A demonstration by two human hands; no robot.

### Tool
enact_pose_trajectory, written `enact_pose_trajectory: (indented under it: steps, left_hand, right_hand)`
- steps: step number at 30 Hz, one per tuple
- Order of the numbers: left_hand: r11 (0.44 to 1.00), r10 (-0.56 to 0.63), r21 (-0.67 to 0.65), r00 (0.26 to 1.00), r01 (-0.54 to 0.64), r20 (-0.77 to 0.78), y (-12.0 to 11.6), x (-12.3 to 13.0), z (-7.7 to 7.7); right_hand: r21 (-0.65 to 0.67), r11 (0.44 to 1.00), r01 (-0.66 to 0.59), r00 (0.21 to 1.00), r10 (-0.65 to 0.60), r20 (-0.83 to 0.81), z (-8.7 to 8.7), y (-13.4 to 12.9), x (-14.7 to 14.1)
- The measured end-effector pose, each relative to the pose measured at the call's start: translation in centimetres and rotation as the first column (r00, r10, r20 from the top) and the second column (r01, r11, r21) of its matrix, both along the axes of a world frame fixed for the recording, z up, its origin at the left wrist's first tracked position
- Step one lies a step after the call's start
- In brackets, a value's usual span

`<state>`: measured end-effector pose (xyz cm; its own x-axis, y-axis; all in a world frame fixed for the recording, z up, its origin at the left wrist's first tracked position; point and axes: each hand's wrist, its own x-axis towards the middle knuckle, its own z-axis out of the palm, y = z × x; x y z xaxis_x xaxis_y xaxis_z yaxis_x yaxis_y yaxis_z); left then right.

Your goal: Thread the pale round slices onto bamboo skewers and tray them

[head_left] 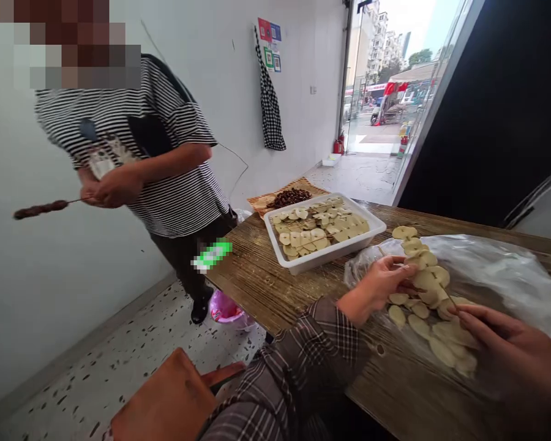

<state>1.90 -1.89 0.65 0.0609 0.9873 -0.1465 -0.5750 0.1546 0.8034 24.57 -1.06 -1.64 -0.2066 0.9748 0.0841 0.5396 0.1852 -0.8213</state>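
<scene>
My right hand [509, 340] pinches the lower end of a thin skewer [448, 296] between thumb and fingers. Several pale round potato slices [414, 248] are threaded along it, fanned out and tilted up to the left. My left hand [384, 283] closes on the threaded slices from the left side, its fingertips partly hidden by them. Below both hands, a heap of loose potato slices [452, 343] lies on a clear plastic bag [500, 260] spread over the wooden table.
Beyond my left hand, a white tray [298, 266] holds several skewers of slices. Behind it, dark brown pieces [290, 197] lie on a woven mat. At left a person [174, 190] stands holding a dark skewer [41, 210]. An orange-brown stool [165, 401] stands below the table [252, 288].
</scene>
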Motion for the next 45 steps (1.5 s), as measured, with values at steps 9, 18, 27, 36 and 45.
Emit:
enact_pose_trajectory:
  steps: [9,18,27,36,45]
  left_hand:
    - [0.965,-0.239,0.043,0.934,0.259,-0.266,-1.0,1.0,0.6]
    - [0.896,-0.295,0.09,0.735,0.435,-0.611,-1.0,1.6,1.3]
    - [0.893,-0.271,0.096,0.696,0.439,-0.664,-1.7,2.7,1.5]
    - [0.878,-0.313,0.113,0.737,0.464,-0.599,-2.1,3.4,1.1]
    - [0.911,-0.209,0.184,0.798,0.369,-0.565,-2.8,3.6,1.1]
  right_hand:
    - [-0.129,0.99,0.051,0.963,-0.083,-0.258,2.5,-1.2,-2.0]
    - [-0.055,0.998,-0.032,0.853,-0.001,-0.522,2.0,0.1,-3.0]
    - [0.005,1.0,-0.013,0.823,0.014,-0.568,2.4,0.0,-3.6]
    - [0.013,1.0,-0.019,0.85,0.023,-0.527,2.0,-0.4,-3.2]
    - [0.134,0.988,-0.076,0.926,0.12,-0.359,2.4,-0.7,-2.1]
